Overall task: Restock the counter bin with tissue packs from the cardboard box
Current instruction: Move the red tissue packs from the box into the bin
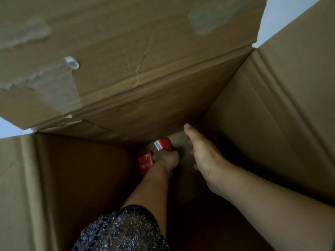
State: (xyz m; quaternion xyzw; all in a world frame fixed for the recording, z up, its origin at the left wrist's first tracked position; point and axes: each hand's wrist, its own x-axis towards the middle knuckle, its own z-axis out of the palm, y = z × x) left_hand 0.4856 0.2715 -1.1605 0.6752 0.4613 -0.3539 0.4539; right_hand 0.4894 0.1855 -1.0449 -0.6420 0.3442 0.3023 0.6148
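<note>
I look down into a deep cardboard box [76,178]. At its dim bottom lie two red tissue packs, one at the left [145,162] and one farther back with a white label end [163,144]. My left hand [166,158] reaches down between them, its fingers curled round the left red pack and touching the far one. My right hand [201,153] hovers higher in the box, to the right of the packs. It holds nothing, and its thumb is spread up toward the far wall. The counter bin is out of view.
The box's far flap [126,51] leans over the opening, with torn tape patches on it. The right wall and flap [272,105] rise steeply. A dark speckled sleeve [123,230] covers my left upper arm. Pale wall shows at the top right.
</note>
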